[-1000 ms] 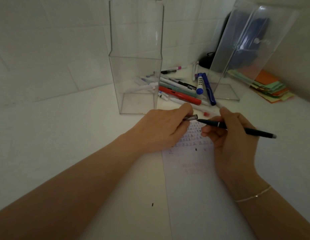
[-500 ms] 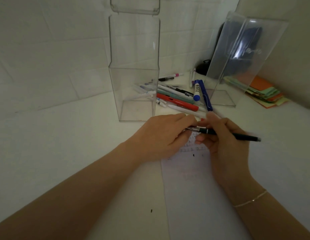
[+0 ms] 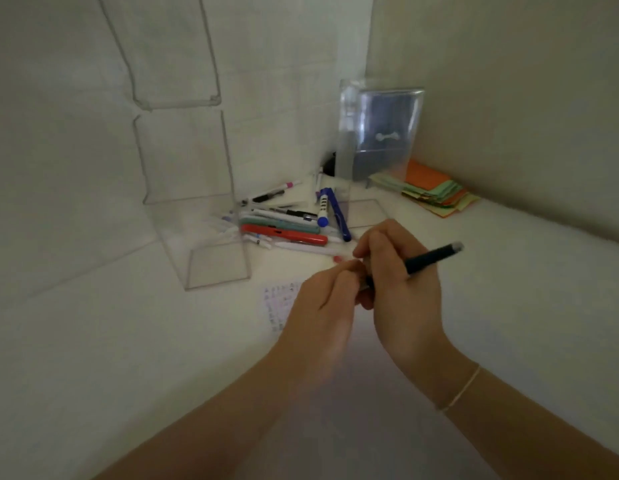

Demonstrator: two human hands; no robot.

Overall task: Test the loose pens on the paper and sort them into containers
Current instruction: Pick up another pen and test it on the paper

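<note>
The slim black pen [image 3: 431, 255] was held in the right hand [image 3: 401, 289], fingers curled round its barrel, its far end pointing up and right. The left hand [image 3: 327, 303] met it at the near end, fingertips pinched there on a part too blurred to make out. Both hands hovered over one white sheet of paper [image 3: 278, 306] with rows of small test marks. Beyond them lay one loose heap of pens, about a dozen, among them a red pen [image 3: 284, 234], a green pen [image 3: 278, 225] and a blue pen [image 3: 337, 213]. Two clear plastic containers flanked the heap: a tall one [image 3: 197, 209] on the left, another [image 3: 380, 133] behind on the right. One stack of coloured paper notes [image 3: 436, 192] lay farthest right.
</note>
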